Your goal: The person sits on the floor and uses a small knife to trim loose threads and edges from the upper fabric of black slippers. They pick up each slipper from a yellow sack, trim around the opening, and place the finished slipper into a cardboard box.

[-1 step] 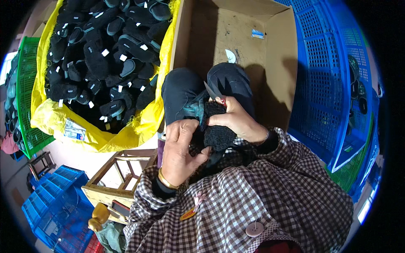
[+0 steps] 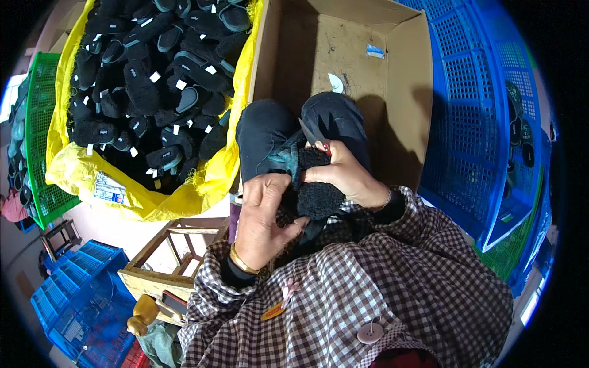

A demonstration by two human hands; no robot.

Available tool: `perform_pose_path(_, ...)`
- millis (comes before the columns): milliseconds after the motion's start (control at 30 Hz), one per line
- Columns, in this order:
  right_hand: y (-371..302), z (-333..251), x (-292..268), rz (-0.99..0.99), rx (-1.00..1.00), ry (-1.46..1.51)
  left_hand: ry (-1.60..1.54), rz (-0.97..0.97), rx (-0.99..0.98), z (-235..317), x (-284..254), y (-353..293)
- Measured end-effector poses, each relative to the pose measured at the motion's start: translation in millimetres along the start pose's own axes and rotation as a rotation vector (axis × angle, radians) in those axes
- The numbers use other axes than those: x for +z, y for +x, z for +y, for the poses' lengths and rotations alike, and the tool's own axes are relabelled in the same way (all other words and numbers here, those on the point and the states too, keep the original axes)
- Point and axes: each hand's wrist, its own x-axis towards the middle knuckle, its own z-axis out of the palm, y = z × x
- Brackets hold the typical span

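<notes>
A black fuzzy slipper [image 2: 320, 201] with dark teal edging lies in my lap, gripped from both sides. My left hand [image 2: 261, 211] is closed on its left edge, fingers bent over the teal part and thumb at the near end. From the right, my right hand [image 2: 353, 178] pinches the fuzzy top with its thumb. That hand also keeps a pair of scissors [image 2: 311, 132], whose dark blades point away over my knees; a bit of red handle shows by the fingers. Both palms hide much of the slipper's underside.
A yellow sack [image 2: 215, 199] full of black slippers with white tags stands at the far left. Beyond my knees is a cardboard box [image 2: 408, 92] with scraps inside. Blue crates [image 2: 466, 141] rise at the right. A wooden stool frame [image 2: 144, 276] and a blue basket [image 2: 80, 294] sit lower left.
</notes>
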Motion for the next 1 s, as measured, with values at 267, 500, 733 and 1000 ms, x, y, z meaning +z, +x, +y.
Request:
perform_pose_path(267, -15, 0, -22, 0.130, 0.037, -0.046, 0.175, 0.073, 0.217, 12, 28, 20)
perform_pose_path(500, 3, -10, -19, 0.083, -0.122, 0.191, 0.294, 0.095, 0.171, 21, 16, 45)
perform_pose_path(733, 9, -2, -15, -0.090, -0.128, -0.016, 0.082, 0.322, -0.075, 6, 37, -5)
perform_pose_path(1000, 13, 16, -20, -0.111, -0.210, -0.085, 0.119, 0.322, 0.054, -9, 47, -10)
